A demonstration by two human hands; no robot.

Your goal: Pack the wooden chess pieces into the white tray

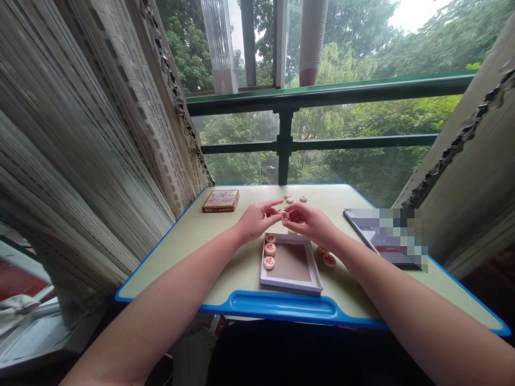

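A round Chinese chess piece (285, 216) with a red character is held up between my hands above the table. My right hand (309, 221) pinches it with thumb and fingertips. My left hand (259, 219) meets it from the other side with the thumb, its index finger stretched out above. Just below is a shallow open box (292, 262) with a white rim and a brown bottom. Along its left wall lie three pieces in a column, including a red-marked piece (269, 262) nearest me. Several more pieces are partly hidden behind and under my hands.
Loose pieces (303, 199) lie toward the far edge, and another red-marked piece (329, 260) is right of the box. A brown square box (220, 201) sits far left. A dark tablet-like slab (378, 241), partly pixelated, lies right. The table's blue front edge has a tray groove (284, 305).
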